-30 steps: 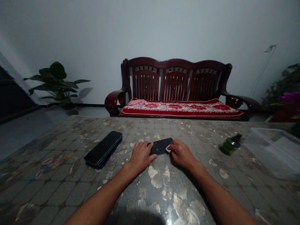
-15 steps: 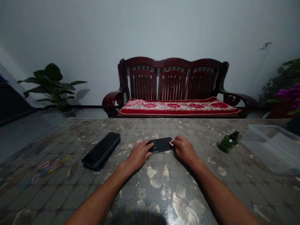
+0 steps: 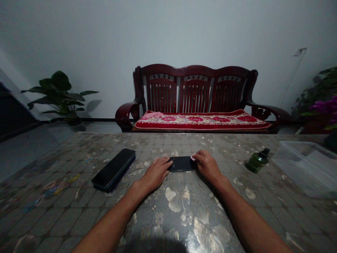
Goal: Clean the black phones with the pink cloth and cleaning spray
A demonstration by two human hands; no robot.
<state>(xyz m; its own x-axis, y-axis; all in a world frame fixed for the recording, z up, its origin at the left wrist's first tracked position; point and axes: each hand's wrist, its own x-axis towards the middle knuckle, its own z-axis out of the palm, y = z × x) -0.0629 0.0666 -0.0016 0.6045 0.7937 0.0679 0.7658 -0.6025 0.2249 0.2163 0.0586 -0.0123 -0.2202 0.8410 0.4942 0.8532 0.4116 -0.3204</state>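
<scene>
A dark smartphone [image 3: 183, 163] lies flat on the patterned tabletop in front of me, long side across. My left hand [image 3: 157, 172] holds its left end, fingertips on the top and the thumb by the near edge. At the other end, my right hand [image 3: 207, 165] pinches a small pale pink piece of cloth or paper [image 3: 193, 157] against the phone's far right corner. Only a bit of that piece shows past the fingers. Left of my hands rests a slanted stack of dark phones [image 3: 115, 169].
Colourful rubber bands [image 3: 56, 188] lie scattered at the left. A green spray bottle [image 3: 257, 161] stands at the right beside a clear plastic box [image 3: 302, 168]. Beyond the table [image 3: 168, 140] is a dark red wooden bench [image 3: 195, 91], with plants on either side.
My right hand has shifted slightly up along the phone's right end, with the pale piece in its fingers. The phone has straightened a little; my left hand stays on its left end.
</scene>
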